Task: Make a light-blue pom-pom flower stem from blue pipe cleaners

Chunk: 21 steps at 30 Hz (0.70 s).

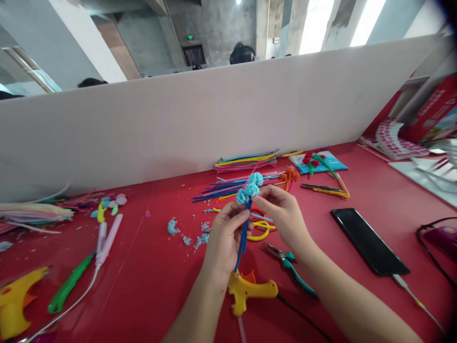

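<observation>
I hold the light-blue flower cluster (249, 190) just right of the middle of the frame, above the red table (143, 286). Its puffy heads are at the top, one higher and to the right, the others lower and to the left. Its long axis runs along the dark-blue stems (243, 240), steep but not quite vertical: the heads point up and slightly right, the stem ends down and slightly left.

My left hand (226, 233) is curled closed around the stems just below the heads. My right hand (282, 207) is nearly closed, thumb and fingertips drawn together on the right edge of the lower heads.

The lowest stem end meets the nozzle of the yellow glue gun (252, 288) at bottom centre; I cannot tell whether they touch. Teal-handled pliers (287, 261) lie below my right hand, and light-blue scraps (202, 239) left of my left hand.
</observation>
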{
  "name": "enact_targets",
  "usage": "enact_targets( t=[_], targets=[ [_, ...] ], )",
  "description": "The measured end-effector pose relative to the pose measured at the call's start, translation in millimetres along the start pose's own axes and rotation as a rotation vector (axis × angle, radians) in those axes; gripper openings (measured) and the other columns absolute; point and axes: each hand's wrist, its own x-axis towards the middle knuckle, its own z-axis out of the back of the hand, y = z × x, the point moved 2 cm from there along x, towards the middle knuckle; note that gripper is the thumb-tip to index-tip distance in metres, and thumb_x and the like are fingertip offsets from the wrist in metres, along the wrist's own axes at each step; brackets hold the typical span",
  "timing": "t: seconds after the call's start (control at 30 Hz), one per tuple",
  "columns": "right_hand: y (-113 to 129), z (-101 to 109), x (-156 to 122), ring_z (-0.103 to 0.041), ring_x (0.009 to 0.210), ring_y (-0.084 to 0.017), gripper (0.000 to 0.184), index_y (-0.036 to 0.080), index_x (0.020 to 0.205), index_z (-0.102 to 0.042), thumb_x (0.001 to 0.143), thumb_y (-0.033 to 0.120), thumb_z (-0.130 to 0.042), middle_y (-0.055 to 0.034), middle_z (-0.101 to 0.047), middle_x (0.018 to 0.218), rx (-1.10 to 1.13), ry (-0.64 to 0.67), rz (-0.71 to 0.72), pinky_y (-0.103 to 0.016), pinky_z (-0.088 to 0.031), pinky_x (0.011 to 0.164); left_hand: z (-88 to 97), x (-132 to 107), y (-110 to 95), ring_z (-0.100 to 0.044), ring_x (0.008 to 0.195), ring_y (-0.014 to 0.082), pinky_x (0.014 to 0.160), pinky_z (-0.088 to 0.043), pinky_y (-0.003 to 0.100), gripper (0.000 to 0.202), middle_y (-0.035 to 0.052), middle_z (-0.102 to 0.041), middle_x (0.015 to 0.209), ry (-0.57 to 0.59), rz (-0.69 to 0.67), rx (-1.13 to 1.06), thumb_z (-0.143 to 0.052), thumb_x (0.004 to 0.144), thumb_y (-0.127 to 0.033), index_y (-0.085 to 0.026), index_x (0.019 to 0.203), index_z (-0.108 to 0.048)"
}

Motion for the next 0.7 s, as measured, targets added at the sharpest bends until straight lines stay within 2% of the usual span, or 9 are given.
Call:
enact_targets(
  t=[0.13,0.27,0.37,0.5,0.6,0.7],
  targets=[
    [-3,-3,-2,-0.045,0.057,-0.010,0.019,0.018,0.064,-0.054,0.074,0.032,-0.063,0.0036,-0.050,0.061,0.042,0.020,-0.046,-0.023,-0.036,0.056,1.1,0,-1,-0.052,0.053,0.0046,0.051,-0.041,0.016,0.013,-0.0048,-0.055,0.069,-0.002,-0.064,0.019,-0.066,0.072,-0.018,-0.017,0.083,-0.059],
    [-6,-8,-6,-0.048,0.061,-0.013,0.016,0.019,0.068,-0.055,0.073,0.031,-0.065,0.0013,-0.054,0.066,0.026,0.022,-0.017,-0.024,-0.040,0.057,-0.3,-3,-2,-0.054,0.060,0.0070,0.057,-0.044,0.018,0.014,-0.0023,-0.058,0.075,-0.042,-0.184,0.097,-0.066,0.073,-0.019,-0.018,0.085,-0.060],
    [-10,-11,-6,-0.050,0.065,-0.012,0.012,0.019,0.073,-0.058,0.074,0.028,-0.065,0.0010,-0.056,0.070,0.174,0.069,-0.065,-0.024,-0.042,0.063,-3.2,-7,-3,-0.056,0.067,0.0089,0.064,-0.046,0.019,0.017,-0.0007,-0.060,0.080,-0.090,-0.305,0.213,-0.067,0.072,-0.019,-0.019,0.086,-0.059],
    [-16,-13,-5,-0.053,0.064,-0.011,0.010,0.018,0.073,-0.062,0.072,0.027,-0.067,0.0015,-0.058,0.069,0.425,0.146,-0.233,-0.023,-0.043,0.062,-4.7,-9,-4,-0.057,0.069,0.0108,0.064,-0.047,0.021,0.021,-0.0011,-0.059,0.078,-0.132,-0.362,0.282,-0.070,0.068,-0.018,-0.019,0.085,-0.057],
    [-16,-14,-5,-0.052,0.054,-0.010,0.012,0.018,0.071,-0.060,0.070,0.027,-0.068,0.0034,-0.057,0.063,0.567,0.229,-0.323,-0.022,-0.042,0.053,-3.5,-11,-7,-0.057,0.065,0.0114,0.061,-0.046,0.022,0.020,-0.0010,-0.059,0.075,-0.067,-0.274,0.179,-0.070,0.066,-0.017,-0.018,0.082,-0.057],
    [-13,-15,-6,-0.048,0.041,-0.010,0.017,0.019,0.069,-0.056,0.073,0.032,-0.065,0.0057,-0.052,0.050,0.637,0.332,-0.384,-0.022,-0.039,0.042,-4.4,-12,-9,-0.056,0.059,0.0122,0.056,-0.045,0.023,0.012,0.0034,-0.061,0.070,0.128,-0.002,-0.015,-0.063,0.070,-0.021,-0.014,0.080,-0.063]
  ],
)
